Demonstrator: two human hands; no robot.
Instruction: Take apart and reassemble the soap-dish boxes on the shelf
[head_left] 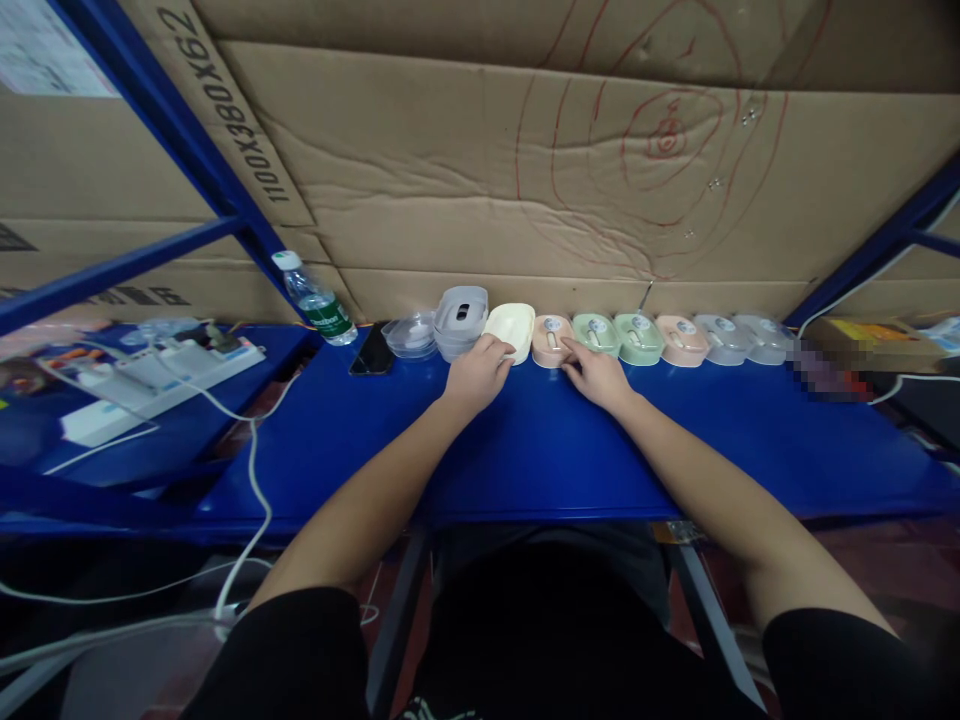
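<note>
One each — left hand (pixel 478 377) curled at near edge of cream tub (pixel 519 325), pinch can't tell; right hand (pixel 598 374), thumb and fingers parted, touching pink box (pixel 550 349) just beside — probably steadying it.

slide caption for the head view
Left hand at the cream container, right hand at the pink container beside it, on a blue table.

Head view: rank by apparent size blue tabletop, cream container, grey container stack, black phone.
1. Blue tabletop
2. Grey container stack
3. Cream container, partly covered by the left hand
4. Black phone
</note>
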